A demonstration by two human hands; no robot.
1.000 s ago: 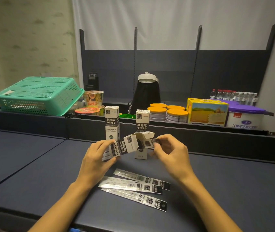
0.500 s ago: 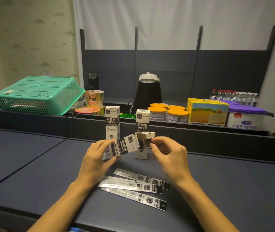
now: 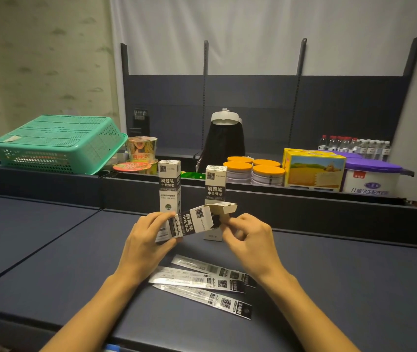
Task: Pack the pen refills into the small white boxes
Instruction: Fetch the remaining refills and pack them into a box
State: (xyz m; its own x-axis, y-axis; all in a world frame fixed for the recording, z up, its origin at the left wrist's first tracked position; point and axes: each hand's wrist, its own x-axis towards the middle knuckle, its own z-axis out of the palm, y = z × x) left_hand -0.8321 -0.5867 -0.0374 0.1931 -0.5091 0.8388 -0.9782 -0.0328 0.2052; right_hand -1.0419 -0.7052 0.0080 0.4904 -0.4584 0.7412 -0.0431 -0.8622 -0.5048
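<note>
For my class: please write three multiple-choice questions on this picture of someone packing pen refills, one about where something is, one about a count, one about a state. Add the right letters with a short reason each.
1. Where do the refill packets lie?
A. on the table in front of the person, under the hands
B. inside the green basket
C. on top of the yellow box

2. How many small white boxes stand upright on the table?
A. one
B. two
C. four

3. What is the state of the held box?
A. sealed shut
B. crushed flat
C. open at its right end, flap up

Answers:
1 A: the packets rest on the dark table between the forearms.
2 B: the left upright box and the right upright box stand behind the hands.
3 C: the left hand grips the box and the right hand is at its open end, below the raised flap.
</note>
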